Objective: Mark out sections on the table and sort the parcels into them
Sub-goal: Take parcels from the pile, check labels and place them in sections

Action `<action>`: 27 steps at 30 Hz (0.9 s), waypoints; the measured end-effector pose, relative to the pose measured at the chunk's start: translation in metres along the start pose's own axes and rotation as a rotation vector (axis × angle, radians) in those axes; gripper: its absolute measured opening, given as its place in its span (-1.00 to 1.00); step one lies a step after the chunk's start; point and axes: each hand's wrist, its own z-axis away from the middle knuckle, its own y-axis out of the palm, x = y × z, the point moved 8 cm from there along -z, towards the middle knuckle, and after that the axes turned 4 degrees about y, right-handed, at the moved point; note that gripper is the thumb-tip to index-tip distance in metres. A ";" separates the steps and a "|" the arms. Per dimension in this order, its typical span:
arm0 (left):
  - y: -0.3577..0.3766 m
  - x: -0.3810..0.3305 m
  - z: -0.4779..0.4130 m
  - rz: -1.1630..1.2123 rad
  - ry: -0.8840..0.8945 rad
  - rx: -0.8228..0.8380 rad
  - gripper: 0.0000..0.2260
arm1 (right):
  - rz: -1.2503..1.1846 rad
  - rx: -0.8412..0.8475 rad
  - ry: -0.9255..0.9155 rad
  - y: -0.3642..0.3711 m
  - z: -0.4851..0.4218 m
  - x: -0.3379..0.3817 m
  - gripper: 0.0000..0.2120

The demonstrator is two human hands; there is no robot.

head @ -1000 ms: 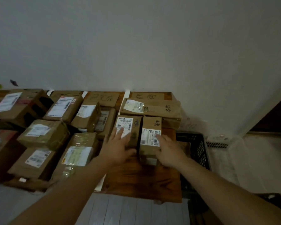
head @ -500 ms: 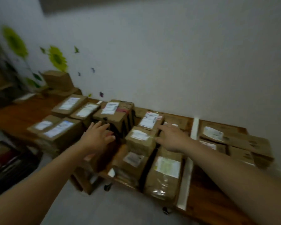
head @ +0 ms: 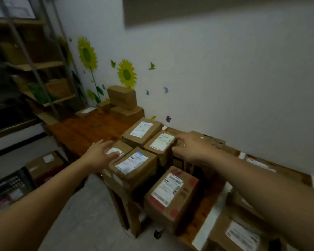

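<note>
Several brown cardboard parcels with white labels stand close together on a long wooden table (head: pixel 87 131). My left hand (head: pixel 100 154) reaches out with spread fingers over the front-left parcel (head: pixel 120 149), partly covering its label. My right hand (head: pixel 190 147) hovers with loosely curled fingers beside the right edge of a labelled parcel (head: pixel 161 144) and holds nothing. In front stand another labelled parcel (head: pixel 134 165) and one with red marks (head: pixel 172 192). A white tape strip (head: pixel 207 223) crosses the table at the right.
Plain boxes (head: pixel 121 98) are stacked at the table's far left end against the wall with sunflower stickers. Metal shelving (head: pixel 43 69) stands at the left. A dark crate (head: pixel 9 187) and a box (head: pixel 43 163) sit on the floor at lower left. More parcels (head: pixel 241 232) lie right of the tape.
My view has swung left along the table. Both hands have left the small parcels at the right end and now reach over the group of parcels further left.
</note>
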 end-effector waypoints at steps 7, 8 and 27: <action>-0.054 0.084 -0.094 0.096 -0.167 -0.063 -0.39 | -0.060 0.057 -0.104 0.028 -0.152 0.078 -0.47; -0.065 0.094 -0.106 0.107 -0.178 -0.072 -0.39 | -0.059 0.060 -0.132 0.030 -0.171 0.091 -0.47; -0.237 0.387 -0.365 0.163 -0.175 -0.026 -0.37 | 0.074 0.146 -0.111 0.160 -0.506 0.364 -0.42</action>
